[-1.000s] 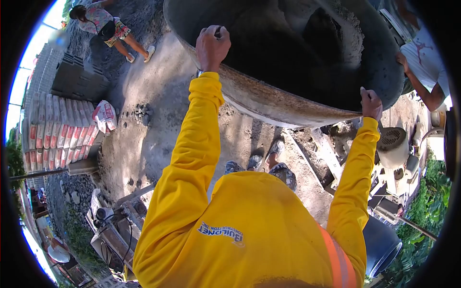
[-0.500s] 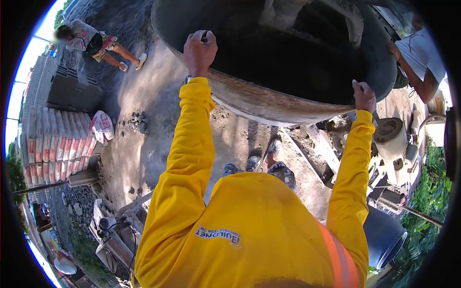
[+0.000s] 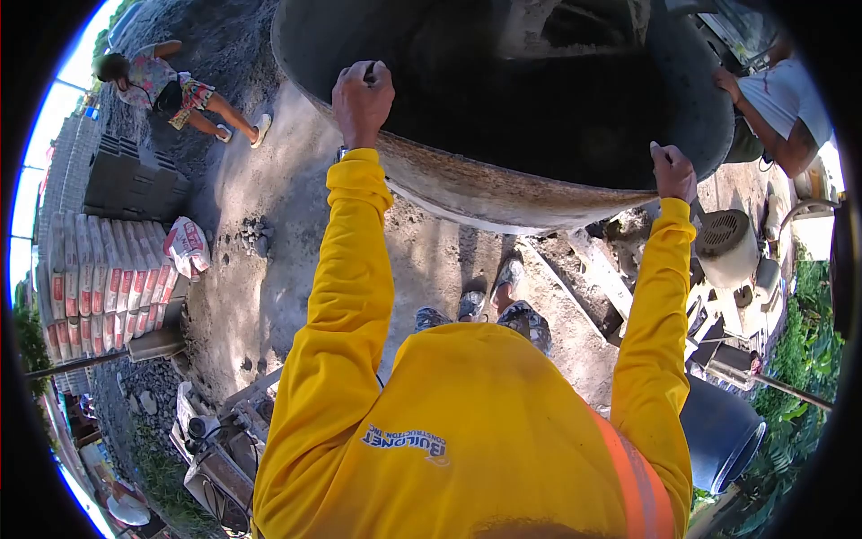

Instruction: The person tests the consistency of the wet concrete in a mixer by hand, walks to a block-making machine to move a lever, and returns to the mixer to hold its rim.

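A large, round concrete mixer drum (image 3: 503, 193) fills the top of the view, its mouth turned toward me. The outside is crusted and brownish; the inside is dark. A pale mixing paddle (image 3: 530, 31) shows in there. My left hand (image 3: 364, 103) is closed over the rim at the drum's left side, a watch at its wrist. Farther right, my right hand (image 3: 673, 171) grips the same rim with bent fingers. Both arms reach forward in yellow sleeves. What lies deep in the drum is too dark to make out.
At right, another person's hand (image 3: 729, 85) touches the rim. A motor housing (image 3: 725, 247) and a blue barrel (image 3: 718, 431) stand on my right. Stacked cement bags (image 3: 108, 278) and concrete blocks (image 3: 135, 180) are at left, where another person (image 3: 175, 94) stands.
The paddle inside the drum shows in a different position. The view has shifted slightly. The person at left now has an arm raised. Both my hands keep their hold on the rim.
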`<state>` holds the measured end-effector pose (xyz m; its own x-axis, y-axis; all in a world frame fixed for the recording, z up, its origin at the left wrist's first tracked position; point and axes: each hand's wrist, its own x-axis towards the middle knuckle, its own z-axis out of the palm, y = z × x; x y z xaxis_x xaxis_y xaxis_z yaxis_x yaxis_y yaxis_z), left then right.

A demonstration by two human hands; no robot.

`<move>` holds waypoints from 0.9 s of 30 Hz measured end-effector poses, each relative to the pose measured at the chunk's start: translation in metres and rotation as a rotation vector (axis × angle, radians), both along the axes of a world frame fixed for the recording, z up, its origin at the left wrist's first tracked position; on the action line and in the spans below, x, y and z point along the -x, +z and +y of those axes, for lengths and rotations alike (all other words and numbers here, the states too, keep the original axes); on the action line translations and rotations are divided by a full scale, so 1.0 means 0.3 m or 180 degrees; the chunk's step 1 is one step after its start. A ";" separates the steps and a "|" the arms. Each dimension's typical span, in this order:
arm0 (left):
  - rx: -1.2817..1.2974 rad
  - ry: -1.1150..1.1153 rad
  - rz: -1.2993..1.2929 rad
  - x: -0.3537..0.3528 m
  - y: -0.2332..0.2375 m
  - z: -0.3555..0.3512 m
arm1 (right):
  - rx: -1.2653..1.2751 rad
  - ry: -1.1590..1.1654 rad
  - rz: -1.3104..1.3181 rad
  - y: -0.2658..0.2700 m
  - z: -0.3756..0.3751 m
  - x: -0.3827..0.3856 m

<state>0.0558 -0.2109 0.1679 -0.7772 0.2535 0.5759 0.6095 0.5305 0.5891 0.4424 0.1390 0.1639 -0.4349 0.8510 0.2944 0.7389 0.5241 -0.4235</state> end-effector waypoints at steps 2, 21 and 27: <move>-0.0001 -0.0012 0.0023 0.004 -0.004 0.000 | -0.0001 -0.0010 0.0001 0.004 -0.005 0.001; 0.0024 0.0032 -0.0094 -0.013 0.011 0.003 | -0.0054 -0.0011 0.0036 -0.004 0.000 0.001; -0.0055 0.0039 -0.0043 -0.012 0.003 0.002 | 0.0060 0.0013 0.0029 0.002 0.002 0.001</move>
